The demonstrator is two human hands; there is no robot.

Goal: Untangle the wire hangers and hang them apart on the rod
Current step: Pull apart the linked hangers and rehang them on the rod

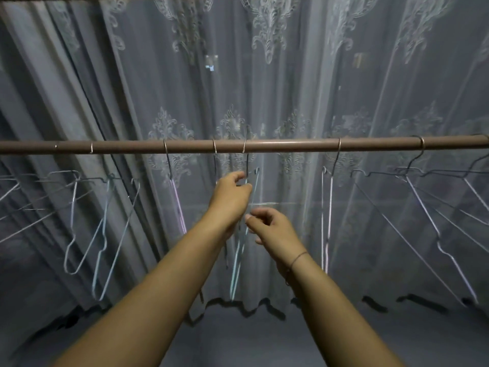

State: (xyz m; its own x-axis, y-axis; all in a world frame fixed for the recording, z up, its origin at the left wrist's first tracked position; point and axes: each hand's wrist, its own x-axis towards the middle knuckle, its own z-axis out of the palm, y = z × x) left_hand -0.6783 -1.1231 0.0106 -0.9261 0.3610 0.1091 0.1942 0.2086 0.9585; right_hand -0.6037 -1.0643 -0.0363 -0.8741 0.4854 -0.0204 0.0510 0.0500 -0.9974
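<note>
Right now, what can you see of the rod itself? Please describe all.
The rod is a smooth brown tube, slightly glossy, lying level across the whole view before a sheer curtain. Several wire hooks hang over it, spaced apart. Neither hand touches it; the left hand pinches a hanger just below it.

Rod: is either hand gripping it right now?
No, the left hand pinches a hanger below the rod, and the right hand is lower still.
</note>
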